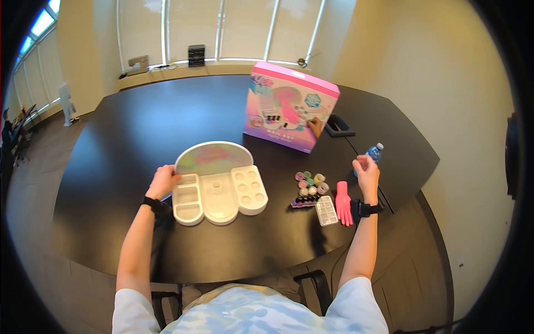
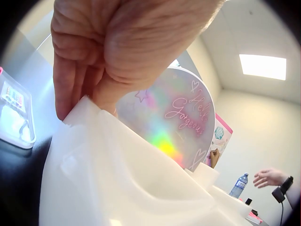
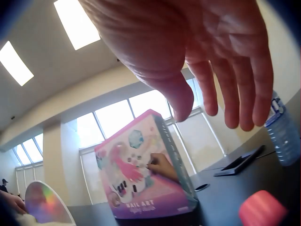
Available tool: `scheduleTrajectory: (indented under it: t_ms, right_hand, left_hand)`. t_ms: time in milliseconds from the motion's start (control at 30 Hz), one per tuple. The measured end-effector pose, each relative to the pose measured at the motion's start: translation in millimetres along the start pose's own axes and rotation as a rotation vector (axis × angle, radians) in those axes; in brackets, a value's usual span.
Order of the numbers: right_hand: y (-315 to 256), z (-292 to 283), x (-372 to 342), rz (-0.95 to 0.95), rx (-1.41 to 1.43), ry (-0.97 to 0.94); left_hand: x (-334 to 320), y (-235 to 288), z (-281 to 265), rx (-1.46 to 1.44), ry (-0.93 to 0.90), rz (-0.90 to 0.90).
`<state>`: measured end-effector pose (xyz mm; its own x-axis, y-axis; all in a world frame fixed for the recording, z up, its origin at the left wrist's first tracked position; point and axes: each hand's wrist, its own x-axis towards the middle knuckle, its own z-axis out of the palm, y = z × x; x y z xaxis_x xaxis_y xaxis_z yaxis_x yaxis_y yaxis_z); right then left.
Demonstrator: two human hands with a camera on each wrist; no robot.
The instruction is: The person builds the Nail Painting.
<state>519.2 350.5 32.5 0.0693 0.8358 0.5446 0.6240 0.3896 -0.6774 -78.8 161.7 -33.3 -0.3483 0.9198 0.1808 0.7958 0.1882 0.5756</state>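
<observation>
A white nail-art station with compartments, round wells and an iridescent "Hello Gorgeous" backboard stands on the table. My left hand holds its left rim; in the left wrist view the thumb and fingers pinch the white edge. My right hand hangs above the table with loose fingers and nothing in them. Below it lie a pink model hand and a clear compartment case. Several small jars and a row of dark-capped polish bottles sit left of these.
A pink and purple nail art box stands upright behind the jars. A blue-tinted water bottle is just beyond my right hand. A black open frame is set in the table behind it. A clear plastic case lies left of my left hand.
</observation>
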Motion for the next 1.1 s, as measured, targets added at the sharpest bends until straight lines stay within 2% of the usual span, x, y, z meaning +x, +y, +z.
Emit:
scheduleTrajectory:
  t_ms: [100, 300, 333, 467, 567, 633, 700, 767, 833, 900, 1033, 1100]
  right_hand:
    - [69.0, -8.4, -20.9, 0.153, -0.234, -0.176]
    - [71.6, 1.4, -52.8, 0.408, -0.475, -0.409]
    - [74.3, 6.1, -53.7, 0.464, -0.523, -0.455]
    - [74.7, 11.8, -54.0, 0.402, -0.629, -0.495]
    - [68.9, 5.7, -48.3, 0.557, -0.472, -0.583]
    - [97.6, 10.0, -49.2, 0.518, -0.387, -0.572]
    - [106.4, 10.6, -49.0, 0.553, -0.153, -0.519]
    - [116.8, 8.4, -44.3, 0.532, -0.149, -0.505]
    - [120.1, 5.4, -39.7, 0.523, 0.084, -0.522]
    - [95.3, -4.7, -34.4, 0.546, 0.149, -0.45]
    - [89.4, -12.8, -3.9, 0.333, 0.204, -0.337]
    - [4.5, -16.8, -3.5, 0.353, 0.343, -0.344]
  left_hand:
    - [0.6, -5.3, -0.2, -0.014, -0.006, 0.002]
    - [-5.2, -3.3, -5.7, -0.158, 0.037, -0.021]
    - [-8.7, -0.6, -9.1, -0.142, 0.108, -0.007]
    - [-25.3, 11.5, -16.5, -0.116, 0.306, 0.032]
    - [-33.6, 12.6, -18.2, -0.161, 0.34, 0.024]
    - [-36.6, 9.0, -17.1, -0.167, 0.35, 0.032]
    - [-40.1, 10.1, -15.8, -0.203, 0.334, 0.036]
    - [-44.1, 12.4, -15.4, -0.212, 0.335, 0.039]
    - [-46.5, 12.7, -14.1, -0.223, 0.326, 0.043]
    - [-49.8, 14.7, -14.0, -0.233, 0.331, 0.035]
    - [-52.6, 16.0, -13.7, -0.265, 0.329, 0.012]
    - [-51.8, 16.6, -13.3, -0.284, 0.316, 0.034]
